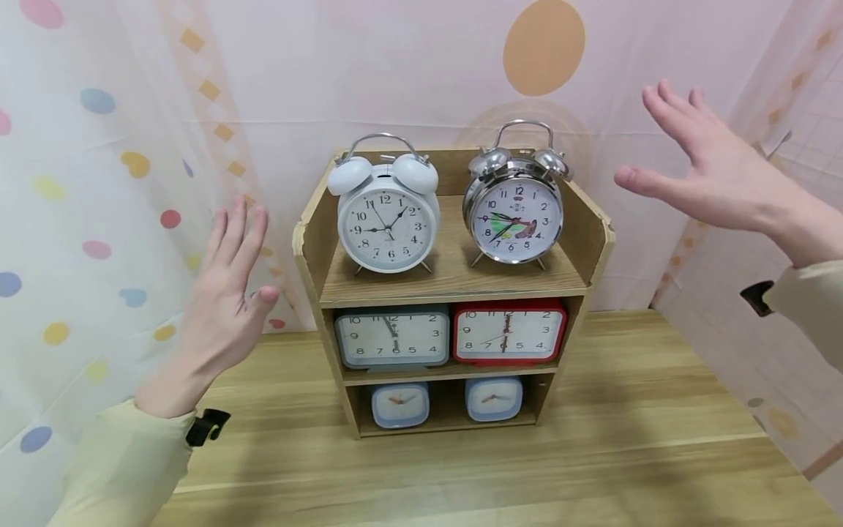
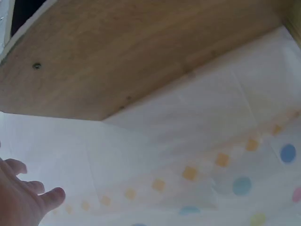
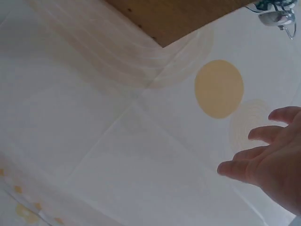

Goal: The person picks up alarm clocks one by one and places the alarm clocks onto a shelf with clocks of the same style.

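Note:
A small wooden shelf [image 1: 454, 294] with three levels stands between my hands. On its top level are a white twin-bell alarm clock [image 1: 388, 227] at the left and a silver twin-bell alarm clock [image 1: 516, 219] at the right. The middle level holds a grey-blue rectangular clock [image 1: 393, 340] beside a red one [image 1: 510, 333]. Two small light-blue clocks, a left one [image 1: 400, 405] and a right one [image 1: 494, 399], sit at the bottom. My left hand [image 1: 227, 300] is raised left of the shelf, fingers extended. To the right, my right hand [image 1: 711, 161] is held up with fingers spread. Both hold nothing.
The shelf rests on a light wooden table [image 1: 461, 483]. Behind and at both sides hangs a pale curtain [image 1: 421, 66] with coloured dots and orange diamonds. In the left wrist view the shelf's side panel [image 2: 117, 52] fills the upper part.

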Motion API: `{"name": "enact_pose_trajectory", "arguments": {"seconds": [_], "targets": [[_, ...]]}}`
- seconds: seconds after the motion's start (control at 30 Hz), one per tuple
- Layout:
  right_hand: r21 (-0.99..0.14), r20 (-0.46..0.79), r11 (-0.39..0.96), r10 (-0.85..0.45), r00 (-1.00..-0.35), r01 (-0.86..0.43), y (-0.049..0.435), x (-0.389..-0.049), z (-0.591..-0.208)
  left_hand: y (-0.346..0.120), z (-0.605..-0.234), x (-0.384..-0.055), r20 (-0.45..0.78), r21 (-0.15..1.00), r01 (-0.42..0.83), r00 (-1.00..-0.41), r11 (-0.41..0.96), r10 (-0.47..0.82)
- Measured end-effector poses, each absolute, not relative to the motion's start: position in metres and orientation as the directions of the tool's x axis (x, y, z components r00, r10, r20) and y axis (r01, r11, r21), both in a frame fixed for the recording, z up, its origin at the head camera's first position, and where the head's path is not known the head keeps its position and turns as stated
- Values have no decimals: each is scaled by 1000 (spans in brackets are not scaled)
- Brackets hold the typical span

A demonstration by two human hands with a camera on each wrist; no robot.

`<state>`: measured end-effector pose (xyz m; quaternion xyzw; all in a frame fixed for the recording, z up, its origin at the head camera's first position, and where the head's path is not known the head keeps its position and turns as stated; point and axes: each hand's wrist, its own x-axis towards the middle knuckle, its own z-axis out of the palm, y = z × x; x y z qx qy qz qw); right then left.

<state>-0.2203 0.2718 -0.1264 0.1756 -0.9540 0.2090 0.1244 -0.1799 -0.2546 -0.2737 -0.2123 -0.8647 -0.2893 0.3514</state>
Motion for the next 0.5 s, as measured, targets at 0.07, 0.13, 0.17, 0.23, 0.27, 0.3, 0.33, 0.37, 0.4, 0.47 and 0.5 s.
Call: {"name": "enact_pose_trajectory", "arguments": {"seconds": [0.07, 0.13, 0.17, 0.23, 0.27, 0.3, 0.33, 0.37, 0.4, 0.47, 0.5], "targets": [[-356, 318, 857, -262, -911, -371, 277, -216, -137, -263, -277, -175, 701, 358, 538, -695, 763, 161], [-361, 319, 861, -246, -915, -358, 283, -212, -147, -272, -280, -170, 655, 367, 488, -740, 792, 153], [-363, 318, 863, -239, -917, -351, 286, -211, -152, -276, -282, -168, 632, 364, 462, -760, 808, 150], [-365, 312, 868, -226, -923, -336, 292, -208, -163, -283, -286, -164, 591, 353, 419, -793, 837, 148], [-364, 305, 873, -220, -927, -326, 294, -207, -170, -287, -289, -163, 571, 343, 397, -808, 851, 147], [-361, 300, 876, -216, -929, -320, 297, -206, -176, -290, -291, -162, 554, 329, 378, -820, 866, 147], [-358, 294, 880, -210, -932, -312, 299, -205, -182, -293, -294, -161, 539, 314, 361, -829, 878, 147], [-356, 289, 884, -205, -935, -304, 302, -204, -189, -296, -297, -160, 526, 303, 347, -838, 887, 148], [-350, 284, 888, -202, -937, -297, 304, -203, -195, -298, -300, -160, 512, 296, 335, -846, 895, 147], [-338, 279, 895, -200, -939, -291, 308, -201, -208, -302, -306, -159, 482, 278, 307, -864, 910, 144], [-330, 279, 899, -198, -940, -287, 310, -201, -214, -304, -309, -159, 470, 271, 297, -871, 915, 144]]}}
